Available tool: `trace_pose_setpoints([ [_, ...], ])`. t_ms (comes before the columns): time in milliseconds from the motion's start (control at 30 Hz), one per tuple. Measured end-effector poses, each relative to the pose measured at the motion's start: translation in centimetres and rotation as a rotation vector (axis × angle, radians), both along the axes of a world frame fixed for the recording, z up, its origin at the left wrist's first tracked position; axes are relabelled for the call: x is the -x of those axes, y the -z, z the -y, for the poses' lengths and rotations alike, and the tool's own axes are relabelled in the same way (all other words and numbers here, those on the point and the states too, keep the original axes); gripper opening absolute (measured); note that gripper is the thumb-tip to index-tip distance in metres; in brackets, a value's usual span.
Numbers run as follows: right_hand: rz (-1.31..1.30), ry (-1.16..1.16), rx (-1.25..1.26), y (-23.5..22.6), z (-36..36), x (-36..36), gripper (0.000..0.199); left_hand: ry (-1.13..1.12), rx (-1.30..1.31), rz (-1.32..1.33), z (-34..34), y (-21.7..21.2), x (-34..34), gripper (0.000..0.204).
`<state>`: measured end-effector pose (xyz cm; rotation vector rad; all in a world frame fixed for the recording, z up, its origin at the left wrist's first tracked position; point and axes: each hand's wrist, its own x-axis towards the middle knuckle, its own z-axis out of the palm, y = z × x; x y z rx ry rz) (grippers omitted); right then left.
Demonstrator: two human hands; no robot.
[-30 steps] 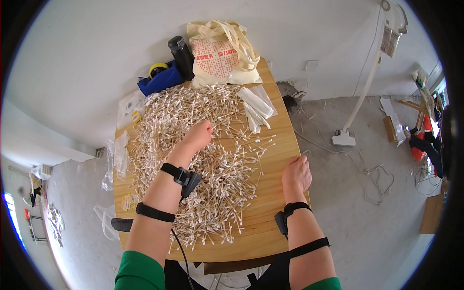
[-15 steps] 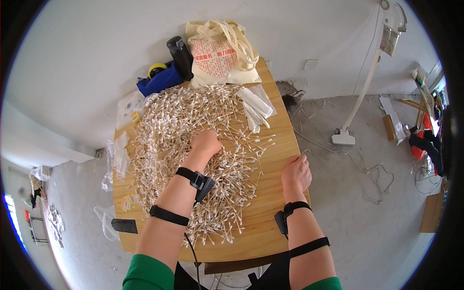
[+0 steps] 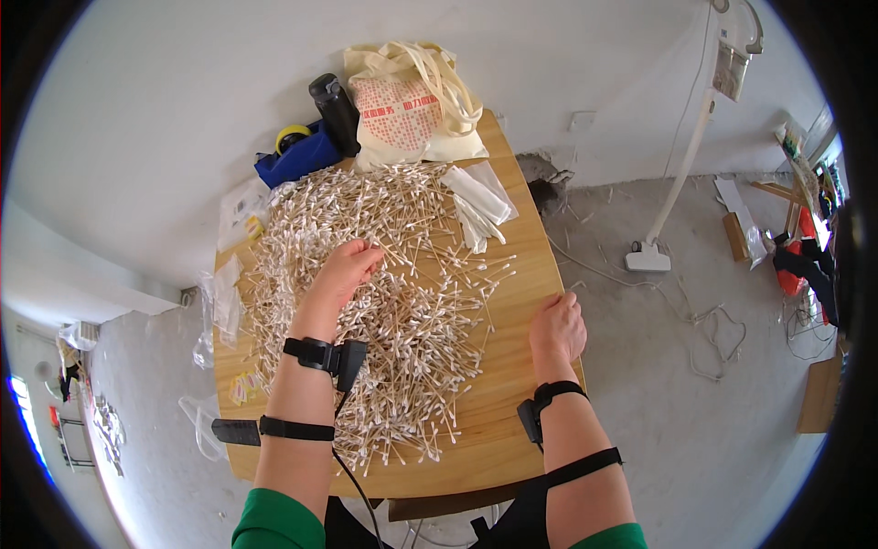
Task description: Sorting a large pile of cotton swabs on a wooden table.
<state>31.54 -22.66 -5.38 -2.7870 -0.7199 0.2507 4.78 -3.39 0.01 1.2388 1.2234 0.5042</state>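
Note:
A big loose heap of cotton swabs with wooden sticks covers most of a small wooden table. My left hand lies on the middle of the heap, fingers curled down into the swabs; whether it holds any I cannot tell. My right hand rests at the table's right edge on bare wood, fingers bent, with nothing in it. Both forearms wear black straps, and the left wrist carries a small black device.
At the table's far end stand a cream tote bag, a black bottle and a blue pouch with a yellow tape roll. Clear plastic bags lie right of the heap, more at left. A white stand and cables are on the floor.
My left hand has drawn back from the far part of the heap toward me, to the heap's middle. The right hand has stayed at the table's edge.

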Motion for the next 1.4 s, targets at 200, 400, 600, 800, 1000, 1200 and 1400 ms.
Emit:
trace_pose_setpoints([
  [200, -0.013, 0.001, -0.009, -0.2, -0.1, 0.3, 0.030, 0.019, 0.134, 0.195, 0.4, -0.2, 0.9, 0.011],
  [400, -0.004, -0.002, -0.009, 0.1, 0.0, 0.1, 0.031, 0.053, 0.139, 0.267, 0.6, -0.9, 0.8, 0.012],
  [600, -0.003, -0.012, -0.007, 0.0, -0.2, 0.2, 0.031, 0.094, 0.194, 0.366, -2.1, -0.4, 2.9, 0.018],
  [800, 0.004, 0.000, -0.002, -0.2, -0.1, 0.1, 0.031, 0.205, -0.379, -0.792, -4.0, 1.2, -2.6, 0.032],
  [1000, 0.004, -0.003, 0.013, -0.1, 0.0, 0.2, 0.031, 0.223, -0.380, -0.933, -4.1, 3.2, -5.1, 0.031],
  [1200, -0.011, 0.003, 0.011, -0.1, -0.1, 0.2, 0.032, 0.229, -0.295, -0.823, -3.9, 4.0, -4.9, 0.032],
  [1400, 0.015, 0.004, -0.011, -0.3, -0.1, 0.2, 0.032, 0.062, -0.283, -0.461, -2.6, 3.3, -2.3, 0.029],
])
